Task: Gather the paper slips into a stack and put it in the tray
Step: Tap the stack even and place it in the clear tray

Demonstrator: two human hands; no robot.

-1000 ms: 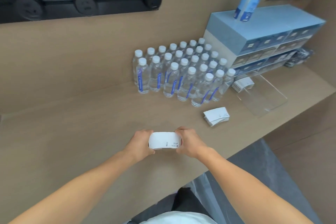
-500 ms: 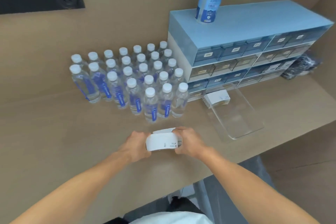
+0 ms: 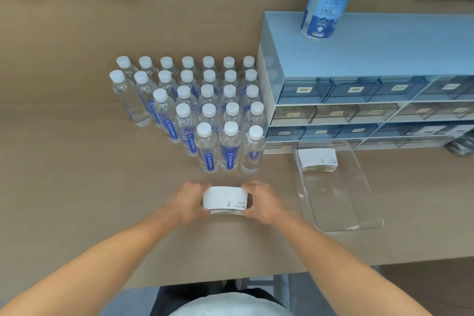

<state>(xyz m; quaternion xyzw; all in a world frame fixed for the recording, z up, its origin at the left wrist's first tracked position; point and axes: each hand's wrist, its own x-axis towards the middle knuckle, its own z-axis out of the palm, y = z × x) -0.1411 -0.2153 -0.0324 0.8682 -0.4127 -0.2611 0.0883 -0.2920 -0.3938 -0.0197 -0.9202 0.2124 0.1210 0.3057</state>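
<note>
Both hands are closed around one stack of paper slips (image 3: 225, 200) near the table (image 3: 77, 187) front edge, just below the frame's middle. The left hand (image 3: 186, 201) presses its 9 o'clock end and the right hand (image 3: 261, 201) its 3 o'clock end, fingers curled over the far edge and thumbs at the near edge. The stack's lower edge seems to rest on or just above the table; I cannot tell which. Its edges look nearly flush, so the gathering appears about finished.

The clear tray (image 3: 359, 226) lies at roughly 3 o'clock from the hands, near but apart from them. A second stack of slips (image 3: 316, 159) already lies in its far end, at about 1 o'clock from the held stack. No loose slips show elsewhere on the table.

What seems left is the carry: lift the held stack and set it down in the tray's bare near part. The water bottles (image 3: 205, 110) stand at 12 o'clock, just beyond the hands, and the blue drawer unit (image 3: 372, 59) rises behind the tray.
</note>
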